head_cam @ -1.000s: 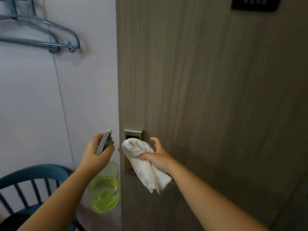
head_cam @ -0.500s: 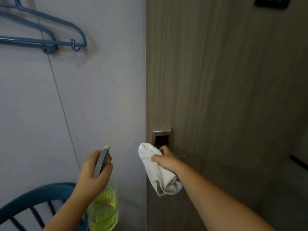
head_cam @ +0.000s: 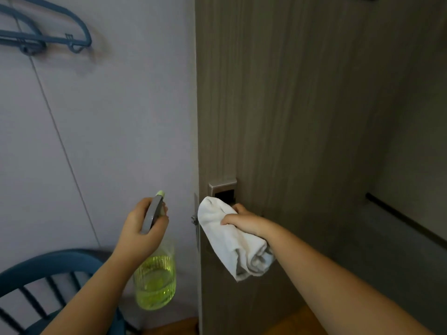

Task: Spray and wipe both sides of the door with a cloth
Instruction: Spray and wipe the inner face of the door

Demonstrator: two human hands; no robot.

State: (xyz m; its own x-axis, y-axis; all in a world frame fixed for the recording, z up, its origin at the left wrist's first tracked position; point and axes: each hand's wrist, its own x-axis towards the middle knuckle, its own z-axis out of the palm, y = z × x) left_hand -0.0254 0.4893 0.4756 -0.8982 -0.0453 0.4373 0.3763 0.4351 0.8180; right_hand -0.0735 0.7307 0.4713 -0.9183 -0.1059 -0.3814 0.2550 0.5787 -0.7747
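A brown wood-grain door [head_cam: 290, 105] fills the right half of the view, its edge facing me. My right hand [head_cam: 244, 220] grips a white cloth [head_cam: 232, 240] and the door handle under it, just below the metal lock plate [head_cam: 222, 188]. The cloth hangs down from that hand. My left hand [head_cam: 141, 228] holds a spray bottle [head_cam: 156, 279] of yellow-green liquid by its grey trigger head, left of the door edge, nozzle pointing up and away.
A pale wall [head_cam: 108, 129] stands left of the door, with blue clothes hangers [head_cam: 46, 37] at the top left. A blue chair back [head_cam: 48, 269] is at the bottom left. A dark rail [head_cam: 406, 221] runs along the wall on the right.
The door edge has swung rightward in view, showing more of the wall. My right hand has closed on the handle with the cloth. The spray bottle stays in my left hand.
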